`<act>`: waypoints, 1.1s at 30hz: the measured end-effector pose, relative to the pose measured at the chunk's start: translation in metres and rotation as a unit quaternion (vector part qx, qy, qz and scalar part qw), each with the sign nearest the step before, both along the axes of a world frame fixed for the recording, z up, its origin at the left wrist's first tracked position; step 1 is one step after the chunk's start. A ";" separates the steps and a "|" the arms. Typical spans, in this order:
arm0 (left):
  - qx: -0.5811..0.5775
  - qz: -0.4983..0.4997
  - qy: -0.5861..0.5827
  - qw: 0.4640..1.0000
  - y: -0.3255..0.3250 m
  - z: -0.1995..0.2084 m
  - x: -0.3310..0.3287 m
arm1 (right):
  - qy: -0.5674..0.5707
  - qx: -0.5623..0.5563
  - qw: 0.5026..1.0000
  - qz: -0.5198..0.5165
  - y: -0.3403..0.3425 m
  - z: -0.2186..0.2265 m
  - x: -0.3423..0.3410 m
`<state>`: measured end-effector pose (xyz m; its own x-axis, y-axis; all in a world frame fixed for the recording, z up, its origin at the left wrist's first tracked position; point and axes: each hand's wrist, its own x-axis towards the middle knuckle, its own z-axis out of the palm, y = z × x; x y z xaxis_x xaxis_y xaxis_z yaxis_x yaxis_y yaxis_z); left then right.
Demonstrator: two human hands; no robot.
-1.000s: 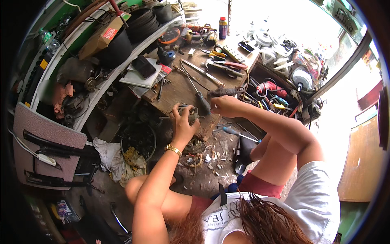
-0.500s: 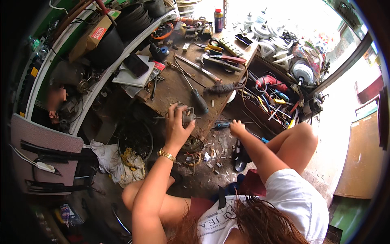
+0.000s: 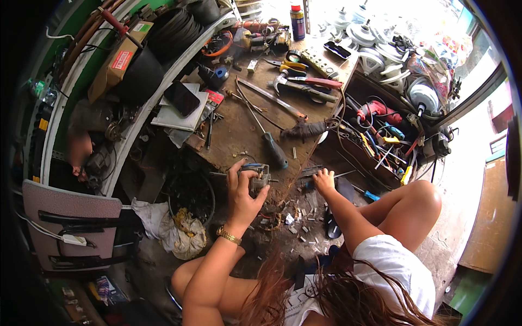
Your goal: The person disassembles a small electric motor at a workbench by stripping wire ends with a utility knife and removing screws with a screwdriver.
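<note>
My left hand [image 3: 246, 196] is closed around a small electric motor [image 3: 260, 176], thumb on one side and fingers over the top. Its metal frame shows blue winding, and a thin shaft sticks out at both ends. The motor is held at the near edge of the wooden workbench [image 3: 228, 136]. Low beside the bench, my right hand [image 3: 324, 182] has its fingers curled down among thin tools. A blue handle [image 3: 310, 185] shows just left of those fingers, and a slim metal rod [image 3: 345, 174] points out to the right. What the fingers grip is hidden.
On the bench lie a large screwdriver [image 3: 276, 151], a hammer [image 3: 304, 81], a phone [image 3: 182, 99] and a spray can [image 3: 297, 23]. A tool-filled drawer [image 3: 375, 163] stands to the right. Small scraps [image 3: 293, 230] litter the floor. A wire basket [image 3: 213, 198] and rags [image 3: 187, 233] sit left.
My right hand has moved down onto the blue-handled tool, its fingers now over it. The left hand still holds the motor, turned so the blue winding shows. The whole view has shifted slightly.
</note>
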<state>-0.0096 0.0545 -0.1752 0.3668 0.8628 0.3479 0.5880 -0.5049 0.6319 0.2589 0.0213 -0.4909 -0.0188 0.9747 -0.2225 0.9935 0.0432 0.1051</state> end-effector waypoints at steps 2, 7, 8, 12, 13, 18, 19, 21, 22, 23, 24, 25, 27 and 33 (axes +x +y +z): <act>0.008 0.008 0.027 1.000 0.001 0.003 0.000 | 0.025 0.010 0.999 0.017 -0.004 0.007 0.001; -0.008 -0.016 -0.010 1.000 0.006 0.003 0.002 | 0.055 -0.132 0.987 -0.070 0.019 0.032 0.023; -0.002 -0.012 -0.007 1.000 0.005 0.000 -0.001 | 0.107 -0.099 0.986 -0.083 0.023 0.047 0.029; 0.018 0.016 -0.003 1.000 0.004 0.000 -0.001 | 0.611 -0.220 0.591 -0.480 0.030 0.095 0.062; 0.027 0.018 -0.005 0.999 0.007 0.001 0.000 | 0.665 -0.188 0.479 -0.542 0.020 0.090 0.075; 0.029 -0.011 -0.012 0.999 0.007 -0.003 0.002 | 0.683 0.070 0.400 -0.607 -0.024 0.101 0.054; 0.025 -0.003 -0.024 0.999 0.007 -0.002 0.002 | 0.702 0.107 0.363 -0.604 -0.030 0.109 0.041; 0.017 0.020 -0.047 0.999 0.007 -0.004 -0.003 | 0.688 0.193 0.414 -0.564 -0.047 0.144 0.002; 0.017 0.025 -0.041 0.999 0.007 -0.001 -0.003 | 0.724 0.193 0.395 -0.532 -0.060 0.164 -0.011; 0.020 0.013 -0.034 0.999 0.008 -0.003 -0.004 | 0.758 0.193 0.372 -0.499 -0.073 0.186 -0.022; 0.024 0.004 -0.028 0.999 0.009 -0.005 -0.007 | 0.795 0.179 0.360 -0.455 -0.084 0.206 -0.029; 0.029 -0.004 -0.022 0.999 0.010 -0.007 -0.008 | 0.828 0.163 0.348 -0.408 -0.092 0.225 -0.032; 0.059 -0.006 -0.007 0.998 0.008 -0.011 -0.006 | 0.869 0.105 0.350 -0.333 -0.092 0.257 -0.032; 0.042 0.013 -0.030 0.999 0.005 -0.005 -0.008 | 0.848 -0.064 0.494 -0.182 -0.029 0.333 -0.034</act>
<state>-0.0181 0.0591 -0.1804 0.3207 0.8384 0.4406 0.5638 -0.5428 0.6224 0.2247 -0.0081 -0.1581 -0.1117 0.9624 -0.2477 -0.4060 -0.2717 -0.8726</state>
